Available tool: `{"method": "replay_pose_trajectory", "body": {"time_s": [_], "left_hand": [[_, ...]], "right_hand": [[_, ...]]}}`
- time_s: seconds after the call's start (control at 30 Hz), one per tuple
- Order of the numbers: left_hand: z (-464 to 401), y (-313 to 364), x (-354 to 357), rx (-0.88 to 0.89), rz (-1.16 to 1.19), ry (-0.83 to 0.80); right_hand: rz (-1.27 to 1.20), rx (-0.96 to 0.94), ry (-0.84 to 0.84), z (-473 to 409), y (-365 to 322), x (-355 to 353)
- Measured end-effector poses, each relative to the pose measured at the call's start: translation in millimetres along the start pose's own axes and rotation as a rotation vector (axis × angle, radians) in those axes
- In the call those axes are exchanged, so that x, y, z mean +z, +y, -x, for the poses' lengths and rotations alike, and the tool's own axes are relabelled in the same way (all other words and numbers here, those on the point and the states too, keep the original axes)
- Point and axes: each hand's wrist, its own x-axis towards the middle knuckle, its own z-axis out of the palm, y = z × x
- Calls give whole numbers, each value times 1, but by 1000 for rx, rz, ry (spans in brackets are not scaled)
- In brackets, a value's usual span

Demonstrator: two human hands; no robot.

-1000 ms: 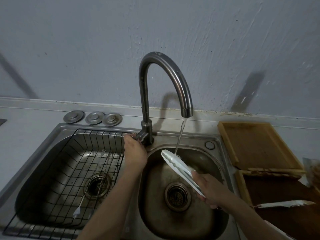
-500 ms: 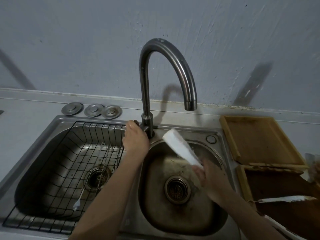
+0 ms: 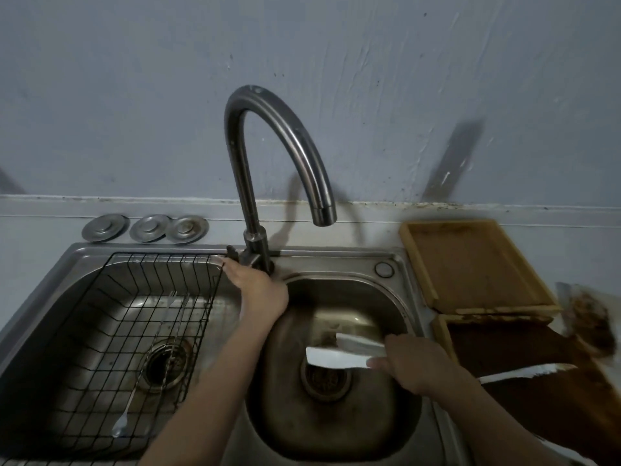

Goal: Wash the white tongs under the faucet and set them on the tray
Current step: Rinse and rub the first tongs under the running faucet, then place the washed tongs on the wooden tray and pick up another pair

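Tongs (image 3: 339,356), white and blurred, lie level over the drain (image 3: 325,378) of the right sink basin (image 3: 336,425), their free ends pointing left. The right hand (image 3: 415,364) grips them at their right end, fingers curled around the arms. No water shows at the spout of the faucet (image 3: 285,139), which arches above the basin's far side. The left hand (image 3: 258,285) rests at the faucet's base, on the divider between the basins, beside the lever; whether its fingers are curled or relaxed cannot be told from here. In the left basin sits a black wire basket (image 3: 100,331) with a long metal spoon (image 3: 124,418) lying in it. Three round metal drain covers (image 3: 146,227) line the counter behind. To the right of the sink are two wooden trays: a far tray (image 3: 470,264), and a near tray (image 3: 524,381) stained dark, with a white utensil (image 3: 527,371) across it.
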Motion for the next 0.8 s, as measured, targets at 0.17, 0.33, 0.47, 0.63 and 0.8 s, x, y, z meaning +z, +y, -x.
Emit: {"method": "replay_pose_trajectory", "body": {"time_s": [0.17,0.33,0.47,0.63,0.8], "left_hand": [[34,15,44,61,-132,-466],[50,31,88,632,-514,-591],[63,30,144,1009,-807,-690],[67,36,189,1244,-1178,-779],[63,46,202,1248,-1220,-752]], "right_hand": [[-279,61,205,0,46,-24],[-414,256,501,8,87,-56],[-410,383,526,-3,109,-61],[-429,486,495,-24,130,-54],[-308,476,454,-44,143,-52]]}}
